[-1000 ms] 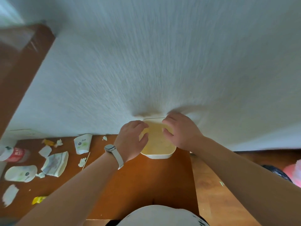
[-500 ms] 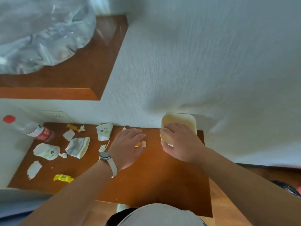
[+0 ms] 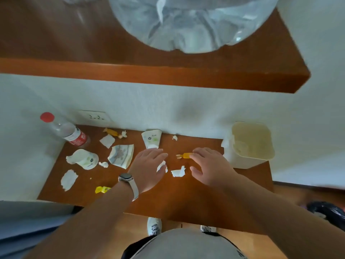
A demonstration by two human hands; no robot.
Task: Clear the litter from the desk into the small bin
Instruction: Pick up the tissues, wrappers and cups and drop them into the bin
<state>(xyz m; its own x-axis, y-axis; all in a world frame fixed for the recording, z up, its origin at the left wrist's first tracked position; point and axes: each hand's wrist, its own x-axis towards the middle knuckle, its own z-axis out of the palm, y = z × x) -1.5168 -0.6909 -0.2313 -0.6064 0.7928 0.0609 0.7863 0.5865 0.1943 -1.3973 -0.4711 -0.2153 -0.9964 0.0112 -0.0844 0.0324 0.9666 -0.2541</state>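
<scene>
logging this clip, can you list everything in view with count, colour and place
bin: 1, cream, desk's back right corner by the wall
bottle: 1, clear with red cap, back left
paper cups: 2, white, one at the back centre, one crushed at left
wrapper: 1, white printed, left of centre
candies: 3, orange by the right fingers, orange at the back, yellow at the front left
paper scraps: several, white, scattered
desk: 1, brown
shelf: 1, brown, above
plastic bag: 1, clear, on the shelf
socket: 1, white, wall
shoes: 2, white, floor
watch: 1, pale, left wrist
left hand: open
right hand: open
</scene>
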